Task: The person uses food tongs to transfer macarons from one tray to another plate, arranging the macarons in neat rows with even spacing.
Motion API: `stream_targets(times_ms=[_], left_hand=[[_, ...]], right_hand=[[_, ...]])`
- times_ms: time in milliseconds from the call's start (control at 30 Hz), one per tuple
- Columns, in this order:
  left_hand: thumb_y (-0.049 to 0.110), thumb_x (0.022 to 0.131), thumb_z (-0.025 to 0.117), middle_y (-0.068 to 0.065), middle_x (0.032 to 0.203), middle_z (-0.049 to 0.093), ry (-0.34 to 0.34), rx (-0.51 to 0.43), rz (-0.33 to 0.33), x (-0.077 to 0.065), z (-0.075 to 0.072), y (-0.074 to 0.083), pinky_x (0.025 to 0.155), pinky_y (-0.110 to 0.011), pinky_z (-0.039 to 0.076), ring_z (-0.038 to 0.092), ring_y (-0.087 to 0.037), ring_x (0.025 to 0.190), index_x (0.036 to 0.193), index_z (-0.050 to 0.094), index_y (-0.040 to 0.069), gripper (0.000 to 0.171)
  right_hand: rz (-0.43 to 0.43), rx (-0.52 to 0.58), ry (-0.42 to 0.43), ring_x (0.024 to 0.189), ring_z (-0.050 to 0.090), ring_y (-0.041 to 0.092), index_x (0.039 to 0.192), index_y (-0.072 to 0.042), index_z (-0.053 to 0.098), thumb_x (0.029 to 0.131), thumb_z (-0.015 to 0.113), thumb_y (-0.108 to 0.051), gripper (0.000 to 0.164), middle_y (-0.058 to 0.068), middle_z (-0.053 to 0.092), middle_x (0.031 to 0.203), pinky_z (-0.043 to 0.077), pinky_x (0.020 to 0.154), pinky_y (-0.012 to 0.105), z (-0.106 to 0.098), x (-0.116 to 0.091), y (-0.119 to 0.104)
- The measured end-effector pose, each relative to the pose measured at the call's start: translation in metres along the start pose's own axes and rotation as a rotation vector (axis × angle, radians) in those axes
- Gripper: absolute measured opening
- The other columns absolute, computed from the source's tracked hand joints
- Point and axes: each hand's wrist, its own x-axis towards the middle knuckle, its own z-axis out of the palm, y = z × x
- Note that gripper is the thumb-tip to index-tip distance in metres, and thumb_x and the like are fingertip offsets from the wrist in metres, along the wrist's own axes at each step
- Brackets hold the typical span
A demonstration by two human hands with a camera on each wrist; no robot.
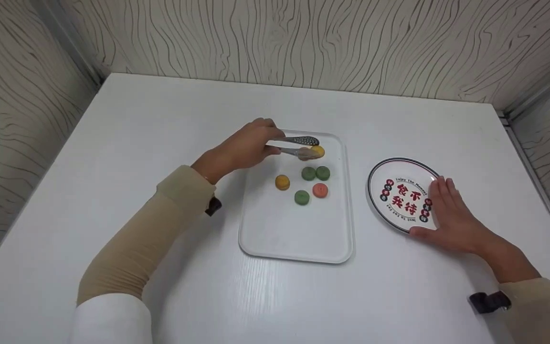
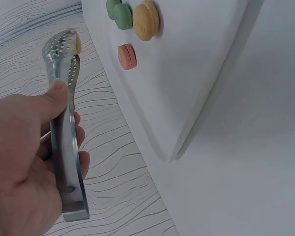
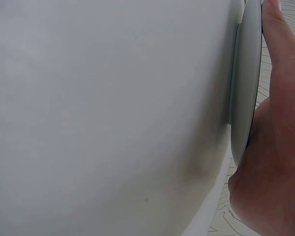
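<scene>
My left hand [image 1: 248, 145] grips metal tongs [image 1: 299, 140] over the far part of a white tray [image 1: 294, 234]. The tongs' perforated tips are at a yellow macaron [image 1: 318, 151]; in the left wrist view some yellow shows behind a tip, but whether it is pinched I cannot tell. A brownish macaron [image 1: 303, 153] is partly covered by the lower arm of the tongs. Nearer lie green macarons [image 1: 308, 173], a pink macaron [image 1: 320, 190] and another yellow macaron [image 1: 282, 182]. My right hand [image 1: 459, 227] touches the right rim of a round plate [image 1: 399, 173], fingers extended, thumb at its near edge.
The tray lies mid-table, the plate to its right with a gap of white table [image 1: 184, 110] between them. Wood-grain panels [image 1: 265, 43] stand behind the table and at both sides. A black strap [image 1: 490, 302] is on the right wrist.
</scene>
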Motion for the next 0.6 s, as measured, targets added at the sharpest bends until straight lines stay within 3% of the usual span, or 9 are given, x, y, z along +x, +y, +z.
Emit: stream_targets(times_ms=[233, 600], left_hand=[[0.015, 0.098, 0.07, -0.004, 0.12, 0.062, 0.001, 0.008, 0.013, 0.007, 0.002, 0.01, 0.099, -0.031, 0.048, 0.053, -0.019, 0.109, 0.129, 0.07, 0.013, 0.031], [0.018, 0.098, 0.07, -0.007, 0.126, 0.062, -0.018, -0.001, 0.03, 0.019, 0.007, 0.024, 0.102, -0.031, 0.046, 0.052, -0.018, 0.111, 0.132, 0.068, 0.012, 0.035]], right_hand=[[-0.003, 0.004, -0.003, 0.149, -0.021, 0.047, 0.154, 0.015, -0.009, 0.09, 0.071, -0.055, 0.124, 0.038, -0.014, 0.161, -0.019, 0.119, 0.038, -0.001, 0.0, 0.0], [0.003, 0.004, -0.014, 0.149, -0.022, 0.047, 0.153, 0.015, -0.009, 0.09, 0.069, -0.056, 0.124, 0.038, -0.014, 0.16, -0.019, 0.119, 0.038, -0.001, 0.0, 0.001]])
